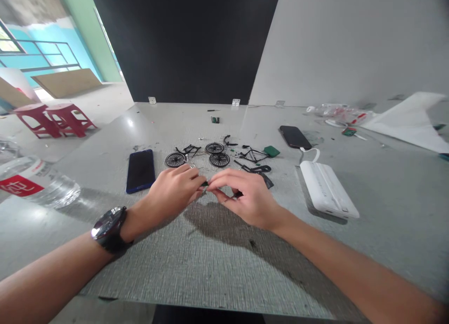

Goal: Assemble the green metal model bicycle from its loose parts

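My left hand (178, 183) is closed on a small dark green piece (204, 184), most of which its fingers hide. From the other side, the thumb and fingers of my right hand (245, 193) pinch at that same spot; what exactly they grip is too small to make out. Just beyond my hands lie parts of a miniature bicycle: a spoked wheel (176, 160) at the left, two more wheels (219, 159) in the middle, a thin black frame (253, 154) and a small black forked part (191, 149). A green piece (271, 151) touches the frame's right end.
A blue-edged phone (140, 171) and a water bottle (38, 182) are on the left. To the right lie a white power bank (328, 188) with a cable and a black phone (294, 137). Clear plastic packaging (336, 112) sits at the far right, below the grey panel.
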Demonstrator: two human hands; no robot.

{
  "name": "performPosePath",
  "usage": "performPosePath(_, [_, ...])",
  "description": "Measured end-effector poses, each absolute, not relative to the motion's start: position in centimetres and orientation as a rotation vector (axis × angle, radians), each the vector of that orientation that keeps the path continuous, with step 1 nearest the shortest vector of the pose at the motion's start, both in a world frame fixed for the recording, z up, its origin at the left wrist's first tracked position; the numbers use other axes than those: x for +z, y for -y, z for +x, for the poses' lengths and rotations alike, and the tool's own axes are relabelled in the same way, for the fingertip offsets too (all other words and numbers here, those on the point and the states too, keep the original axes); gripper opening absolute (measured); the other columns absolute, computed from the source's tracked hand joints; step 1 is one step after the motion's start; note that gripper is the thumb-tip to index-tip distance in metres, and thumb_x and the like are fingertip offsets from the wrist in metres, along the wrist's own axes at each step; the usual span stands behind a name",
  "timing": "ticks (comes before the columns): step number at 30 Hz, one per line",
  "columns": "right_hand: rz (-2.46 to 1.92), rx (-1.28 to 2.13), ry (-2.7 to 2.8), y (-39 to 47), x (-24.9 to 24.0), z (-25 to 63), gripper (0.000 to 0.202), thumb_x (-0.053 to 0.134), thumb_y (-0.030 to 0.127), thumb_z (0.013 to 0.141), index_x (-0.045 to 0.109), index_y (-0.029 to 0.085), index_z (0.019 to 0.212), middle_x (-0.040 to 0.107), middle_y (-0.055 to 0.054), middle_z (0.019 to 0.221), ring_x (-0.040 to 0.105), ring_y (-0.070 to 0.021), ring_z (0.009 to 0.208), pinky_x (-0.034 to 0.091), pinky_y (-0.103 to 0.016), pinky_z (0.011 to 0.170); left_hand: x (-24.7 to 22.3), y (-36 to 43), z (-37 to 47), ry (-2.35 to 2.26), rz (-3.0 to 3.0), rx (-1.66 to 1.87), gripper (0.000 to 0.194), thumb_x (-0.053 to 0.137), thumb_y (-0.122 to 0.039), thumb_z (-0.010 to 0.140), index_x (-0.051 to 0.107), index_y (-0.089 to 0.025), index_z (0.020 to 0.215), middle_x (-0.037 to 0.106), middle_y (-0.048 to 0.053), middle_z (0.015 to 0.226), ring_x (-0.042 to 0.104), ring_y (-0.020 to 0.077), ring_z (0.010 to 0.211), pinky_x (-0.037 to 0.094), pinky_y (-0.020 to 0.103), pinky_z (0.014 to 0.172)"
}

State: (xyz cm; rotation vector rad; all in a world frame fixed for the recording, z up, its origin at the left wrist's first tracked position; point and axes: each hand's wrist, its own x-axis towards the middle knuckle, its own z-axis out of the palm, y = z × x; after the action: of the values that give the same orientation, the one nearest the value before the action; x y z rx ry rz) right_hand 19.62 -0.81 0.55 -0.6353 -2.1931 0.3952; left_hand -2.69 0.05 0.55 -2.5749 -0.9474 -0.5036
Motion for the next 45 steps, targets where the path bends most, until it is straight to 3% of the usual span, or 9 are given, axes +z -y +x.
performPosePath(9, [-0.705,0.367,2.193,0.84,0.63,19.61,0.017,0.062,0.026,0.098,0.071,0.023,0.111,0.076,-0.004,0.103,0.070,-0.0159,0.089,0.057,-0.031,0.078,0.42,-0.14,-2.79,0.955,-2.561,-0.512,0.014,0.058,-0.021,0.096,0.063,-0.017,0.084,0.064,0.002,0.077,0.062,0.0171,0.072,0.045,0.027,0.056])
performPosePath(45, [-0.839,0.338,2.297,0.28,0.19,20.06,0.015,0.061,0.023,0.097,0.071,0.020,0.107,0.070,-0.005,0.103,0.067,-0.0168,0.087,0.052,-0.031,0.080,0.43,0.12,-2.63,0.955,-2.570,-0.479,0.013,0.060,-0.021,0.095,0.069,-0.015,0.089,0.066,0.003,0.079,0.062,0.0190,0.074,0.046,0.029,0.058])
